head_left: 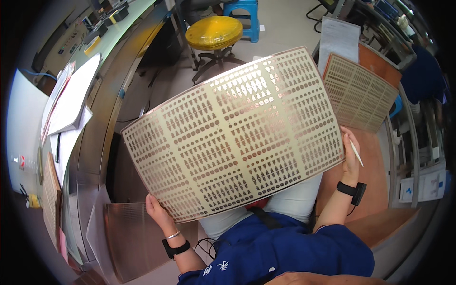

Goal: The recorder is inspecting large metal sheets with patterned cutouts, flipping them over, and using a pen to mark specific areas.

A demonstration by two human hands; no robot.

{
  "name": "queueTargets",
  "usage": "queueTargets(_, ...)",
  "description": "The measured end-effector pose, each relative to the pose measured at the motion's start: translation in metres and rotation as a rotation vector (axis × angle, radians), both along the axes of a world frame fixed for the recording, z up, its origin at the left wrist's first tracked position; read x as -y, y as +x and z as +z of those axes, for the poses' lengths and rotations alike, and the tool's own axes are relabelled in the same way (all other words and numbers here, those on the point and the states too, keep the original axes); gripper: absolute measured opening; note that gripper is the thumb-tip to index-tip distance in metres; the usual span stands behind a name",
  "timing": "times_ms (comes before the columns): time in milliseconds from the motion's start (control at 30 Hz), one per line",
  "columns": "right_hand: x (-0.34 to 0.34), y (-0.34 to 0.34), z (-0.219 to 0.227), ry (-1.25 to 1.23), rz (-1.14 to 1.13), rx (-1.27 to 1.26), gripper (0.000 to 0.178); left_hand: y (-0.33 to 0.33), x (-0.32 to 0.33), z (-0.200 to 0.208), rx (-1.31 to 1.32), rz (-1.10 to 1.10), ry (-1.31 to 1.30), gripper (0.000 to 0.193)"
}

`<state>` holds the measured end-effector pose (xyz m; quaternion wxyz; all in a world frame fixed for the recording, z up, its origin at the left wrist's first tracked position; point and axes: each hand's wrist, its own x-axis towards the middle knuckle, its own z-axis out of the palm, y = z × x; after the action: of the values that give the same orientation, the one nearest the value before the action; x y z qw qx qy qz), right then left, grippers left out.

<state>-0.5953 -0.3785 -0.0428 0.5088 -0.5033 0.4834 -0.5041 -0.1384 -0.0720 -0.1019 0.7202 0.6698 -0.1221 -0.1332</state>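
Patterned panel (232,137): slanted above the lap (294,197)
Left hand (161,215): grip closed on its near left corner
Right hand (350,156): grip closed at its near right corner — white pen (356,153) apparently held too

1. Pale cream, patterned with rows of coppery-brown dots and stepped shapes, on the large panel (228,137).
2. Similar cream-and-brown rows on the second panel (358,92).
3. Yellow on the round seat (213,32); bright blue on the stool (251,21) behind.
4. Dark blue on the shirt (299,244).
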Motion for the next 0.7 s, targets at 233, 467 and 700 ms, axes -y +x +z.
queueTargets(233,-0.015,0.000,0.029,0.004,0.208,-0.113,0.032,0.016,-0.013,-0.015,0.083,-0.030,0.080,0.029)
queueTargets(467,-0.023,0.001,0.041,-0.032,0.237,-0.088,0.030,0.018,-0.016,-0.026,0.099,-0.001,0.161,0.030)
queueTargets(700,-0.022,0.001,0.032,-0.059,0.228,-0.023,0.027,0.014,-0.012,-0.017,0.066,-0.020,0.231,0.031)
